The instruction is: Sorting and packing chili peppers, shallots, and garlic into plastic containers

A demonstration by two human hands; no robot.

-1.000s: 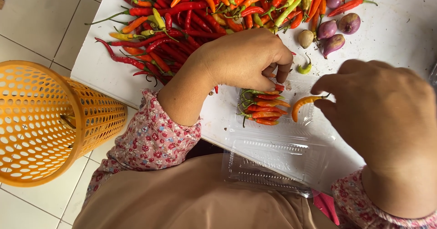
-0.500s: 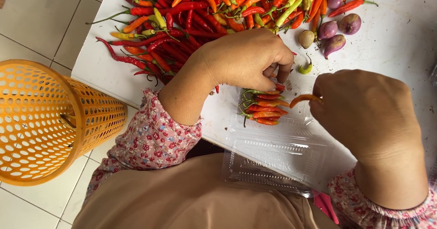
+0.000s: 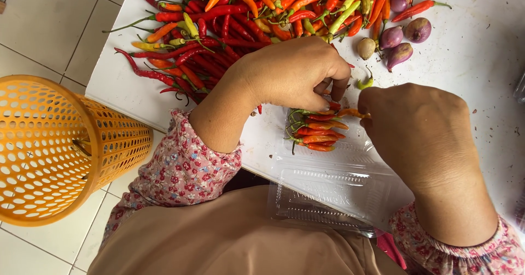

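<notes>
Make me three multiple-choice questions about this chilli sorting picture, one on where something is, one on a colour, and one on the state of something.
1. Where is the orange basket?
A. on the table
B. on the floor, left of the table
C. in the person's lap

2. What colour are the shallots?
A. purple
B. white
C. green

3. The clear plastic box is:
A. open
B. closed
C. crushed

Answers:
1 B, it sits on the tiles beside the white table.
2 A, their skins are purplish.
3 A, its lid lies folded back, with small chillies in one half.
</notes>
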